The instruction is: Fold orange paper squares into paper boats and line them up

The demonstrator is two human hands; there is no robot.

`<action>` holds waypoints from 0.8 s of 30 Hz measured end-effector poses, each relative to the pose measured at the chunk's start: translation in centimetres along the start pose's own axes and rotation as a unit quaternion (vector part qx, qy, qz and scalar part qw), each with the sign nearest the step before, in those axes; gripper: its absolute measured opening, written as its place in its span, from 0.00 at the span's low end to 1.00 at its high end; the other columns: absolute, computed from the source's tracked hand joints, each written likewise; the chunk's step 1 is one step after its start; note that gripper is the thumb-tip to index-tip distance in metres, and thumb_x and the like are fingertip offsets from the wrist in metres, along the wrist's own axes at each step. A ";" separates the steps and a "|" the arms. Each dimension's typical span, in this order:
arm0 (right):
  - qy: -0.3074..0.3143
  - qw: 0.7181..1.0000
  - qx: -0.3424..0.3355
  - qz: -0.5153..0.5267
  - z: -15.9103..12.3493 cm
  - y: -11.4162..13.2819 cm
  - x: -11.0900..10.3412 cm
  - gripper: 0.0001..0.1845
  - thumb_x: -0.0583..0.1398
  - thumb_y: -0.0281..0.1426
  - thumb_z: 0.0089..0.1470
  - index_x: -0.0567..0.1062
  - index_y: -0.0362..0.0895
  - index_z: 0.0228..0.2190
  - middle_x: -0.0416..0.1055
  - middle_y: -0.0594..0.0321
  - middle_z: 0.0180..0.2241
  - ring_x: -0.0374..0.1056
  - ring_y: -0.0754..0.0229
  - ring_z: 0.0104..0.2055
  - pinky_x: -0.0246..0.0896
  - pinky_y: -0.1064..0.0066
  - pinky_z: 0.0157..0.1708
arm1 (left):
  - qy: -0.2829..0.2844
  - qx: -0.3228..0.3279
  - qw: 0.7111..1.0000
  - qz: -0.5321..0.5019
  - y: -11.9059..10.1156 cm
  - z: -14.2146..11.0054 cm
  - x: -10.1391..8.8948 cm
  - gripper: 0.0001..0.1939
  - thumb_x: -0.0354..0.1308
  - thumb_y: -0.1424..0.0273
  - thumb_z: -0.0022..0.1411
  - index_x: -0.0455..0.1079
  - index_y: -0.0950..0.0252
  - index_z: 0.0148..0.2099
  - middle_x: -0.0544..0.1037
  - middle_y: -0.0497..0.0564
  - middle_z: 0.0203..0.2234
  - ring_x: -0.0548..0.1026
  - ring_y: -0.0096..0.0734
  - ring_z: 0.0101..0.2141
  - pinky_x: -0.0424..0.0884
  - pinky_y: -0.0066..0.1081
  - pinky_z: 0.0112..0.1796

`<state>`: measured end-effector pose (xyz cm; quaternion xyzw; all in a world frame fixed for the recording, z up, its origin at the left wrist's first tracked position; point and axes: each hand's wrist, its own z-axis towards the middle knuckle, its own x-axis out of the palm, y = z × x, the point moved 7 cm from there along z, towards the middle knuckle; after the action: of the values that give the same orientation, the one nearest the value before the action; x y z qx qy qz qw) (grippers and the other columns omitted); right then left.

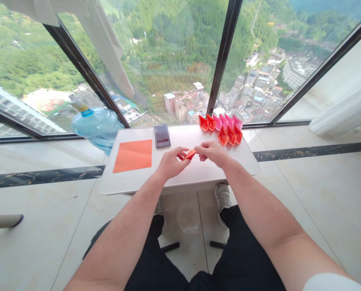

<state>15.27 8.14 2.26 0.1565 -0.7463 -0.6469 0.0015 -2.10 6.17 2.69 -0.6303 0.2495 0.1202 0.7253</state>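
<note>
Pinching folded paper (190, 154), left hand (172, 162) and right hand (212, 152) curl inward.

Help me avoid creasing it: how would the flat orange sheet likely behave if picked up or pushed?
The orange sheet looks thin, so it would probably droop if lifted by one corner. It should feel light, apparently being a single layer. Pushed, it would likely slide, since it lies flat on the smooth-looking table.

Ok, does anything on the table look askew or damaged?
Nothing stands out: the orange paper sheet lies spread open, the phone rests beside it, and the folded red and pink paper pieces stand grouped together.
</note>
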 end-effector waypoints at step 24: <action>-0.114 0.935 -0.203 -0.266 -1.7 1.5 3.3 0.07 0.59 0.25 0.53 0.78 0.45 0.30 0.75 0.64 0.31 0.68 0.64 0.29 0.63 0.73 0.34 | -0.031 -0.199 0.878 -0.434 2.8 0.3 1.8 0.16 0.70 0.67 0.51 0.71 0.67 0.40 0.80 0.54 0.36 0.78 0.35 0.37 0.76 0.42 0.44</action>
<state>12.16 5.90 3.29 0.2711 -0.5255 -0.7746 -0.2246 -1.91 6.69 -0.62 -0.8022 -0.1007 -0.1398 0.5717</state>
